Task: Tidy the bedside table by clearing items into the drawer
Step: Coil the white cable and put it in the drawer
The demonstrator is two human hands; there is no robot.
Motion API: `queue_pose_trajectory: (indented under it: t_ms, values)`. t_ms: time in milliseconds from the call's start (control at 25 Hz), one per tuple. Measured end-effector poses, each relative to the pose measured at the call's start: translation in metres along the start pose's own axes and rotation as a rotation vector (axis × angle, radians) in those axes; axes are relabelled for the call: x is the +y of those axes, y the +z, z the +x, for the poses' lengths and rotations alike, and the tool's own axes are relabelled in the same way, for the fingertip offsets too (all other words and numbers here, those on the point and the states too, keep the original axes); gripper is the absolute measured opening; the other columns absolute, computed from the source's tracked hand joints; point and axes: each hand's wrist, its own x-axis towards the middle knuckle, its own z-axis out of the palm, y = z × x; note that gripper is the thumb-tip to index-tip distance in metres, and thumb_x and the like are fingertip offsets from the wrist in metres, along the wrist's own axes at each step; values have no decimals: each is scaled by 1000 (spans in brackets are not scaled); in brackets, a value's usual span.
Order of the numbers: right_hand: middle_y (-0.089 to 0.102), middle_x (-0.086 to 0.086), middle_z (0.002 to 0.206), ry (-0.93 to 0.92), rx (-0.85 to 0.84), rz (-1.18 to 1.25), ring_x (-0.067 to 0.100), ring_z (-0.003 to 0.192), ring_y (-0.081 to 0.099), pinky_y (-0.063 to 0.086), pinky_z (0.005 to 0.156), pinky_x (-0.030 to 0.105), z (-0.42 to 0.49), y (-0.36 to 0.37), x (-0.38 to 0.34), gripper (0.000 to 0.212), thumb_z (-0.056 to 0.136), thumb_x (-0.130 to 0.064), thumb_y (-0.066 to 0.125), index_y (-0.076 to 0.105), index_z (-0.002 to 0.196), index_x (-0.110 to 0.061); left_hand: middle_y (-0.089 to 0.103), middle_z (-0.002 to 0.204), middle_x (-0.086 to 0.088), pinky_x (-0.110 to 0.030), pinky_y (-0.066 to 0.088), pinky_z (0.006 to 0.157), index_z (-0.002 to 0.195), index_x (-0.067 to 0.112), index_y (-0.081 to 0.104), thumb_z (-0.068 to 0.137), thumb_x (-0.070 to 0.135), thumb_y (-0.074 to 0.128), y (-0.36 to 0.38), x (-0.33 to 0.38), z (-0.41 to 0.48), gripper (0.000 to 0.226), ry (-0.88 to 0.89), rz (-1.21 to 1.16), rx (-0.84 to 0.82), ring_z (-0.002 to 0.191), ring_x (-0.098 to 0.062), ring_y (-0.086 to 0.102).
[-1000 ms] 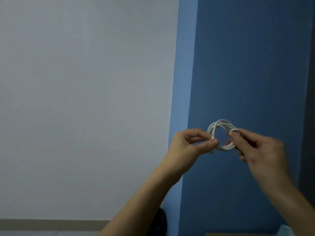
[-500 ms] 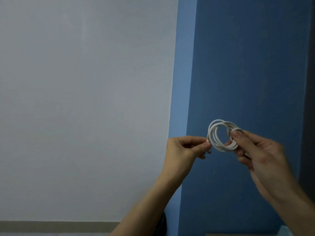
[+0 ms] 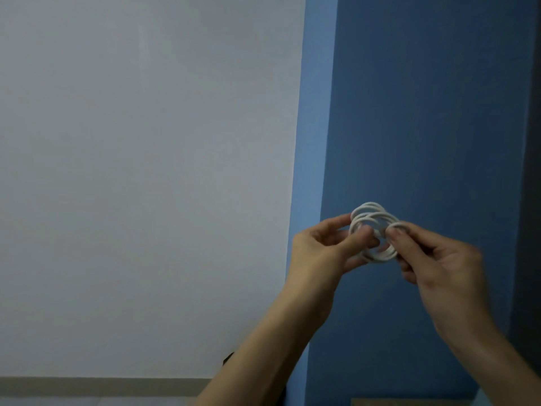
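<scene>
A white cable (image 3: 369,215) wound into a small coil of several loops hangs in the air in front of a blue wall, held between both hands. My left hand (image 3: 320,253) pinches the coil's left side with thumb and fingers. My right hand (image 3: 436,265) grips the right side, thumb and forefinger over the loops. The bedside table and its drawer are out of view, apart from a thin brown strip (image 3: 409,402) at the bottom edge.
A pale grey wall (image 3: 140,186) fills the left half, with a beige skirting band (image 3: 102,386) along its foot. A blue wall corner (image 3: 316,142) runs down the middle. A dark object (image 3: 229,358) peeks out behind my left forearm.
My left hand has moved right, back onto the coil, and its thumb now presses into the loops. The coil has spread slightly. My right hand stays about where it was.
</scene>
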Motion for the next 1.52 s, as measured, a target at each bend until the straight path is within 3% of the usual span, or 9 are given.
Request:
queue_pose_trajectory:
  t_ms: [120, 320, 480, 800, 960, 1120, 1280, 1400, 1520]
  values:
    - [44, 0, 50, 3, 6, -17, 8, 49, 39, 37, 43, 16, 0, 1, 0, 29, 85, -23, 61, 72, 69, -45, 70, 72, -5, -25, 58, 71, 103, 8, 62, 85, -5, 61, 3, -1, 3, 22, 24, 14, 63, 69, -18, 68]
    - [43, 0, 49, 13, -10, -27, 8, 47, 39, 37, 43, 17, 0, 1, 3, 29, 85, -23, 61, 72, 70, -45, 66, 67, 0, -31, 53, 77, 106, 16, 54, 86, -15, 52, 0, -7, 2, 37, 51, -13, -29, 66, -13, 60]
    - [40, 3, 49, 11, -4, -34, 10, 47, 36, 34, 41, 18, -1, 2, 6, 29, 86, -20, 60, 71, 68, -41, 64, 65, 11, -16, 48, 63, 92, 13, 64, 77, -23, 54, -1, -10, 2, 40, 181, 206, -75, 61, -1, 57]
    - [42, 7, 51, 35, -34, -66, 11, 47, 36, 32, 40, 19, -2, -4, 10, 31, 85, -20, 61, 72, 66, -42, 60, 95, 4, -29, 53, 77, 84, 19, 77, 77, 13, 69, -8, -18, 4, 13, 483, 466, 59, 87, -9, 62]
    - [43, 10, 55, 99, -47, -65, 11, 48, 37, 34, 41, 16, -2, -7, 15, 35, 83, -18, 63, 71, 64, -45, 67, 89, 0, -15, 48, 76, 78, 10, 71, 87, 2, 60, -8, -13, 3, 17, 405, 360, 87, 86, -3, 63]
    - [42, -1, 49, 114, -146, -60, 12, 50, 36, 34, 42, 17, 2, -8, 14, 22, 82, -19, 64, 74, 68, -32, 69, 72, 7, -22, 51, 71, 71, 14, 66, 93, 11, 52, -12, -16, 4, 25, 347, 215, 238, 77, -6, 64]
    - [53, 19, 57, 162, -264, -24, 11, 49, 39, 33, 41, 16, 8, -11, 13, 20, 83, -12, 61, 75, 72, -22, 73, 104, -7, -31, 56, 77, 89, 7, 59, 100, 30, 34, -11, -18, 1, 35, 248, 204, 102, 94, -21, 69]
    - [56, 9, 54, 144, -302, -51, 8, 49, 41, 34, 43, 15, 10, -10, 12, 27, 84, -11, 61, 75, 71, -30, 74, 102, -7, -30, 54, 71, 93, 10, 57, 101, 30, 33, -12, -11, 7, 33, 166, 288, -4, 88, -20, 70]
    - [55, 25, 60, 104, -309, -81, 13, 50, 40, 35, 46, 22, 12, -7, 13, 15, 80, -24, 63, 75, 75, -32, 71, 87, -7, -29, 51, 69, 98, 14, 66, 100, 28, 39, -11, -7, 9, 31, 143, 424, -25, 75, -18, 67]
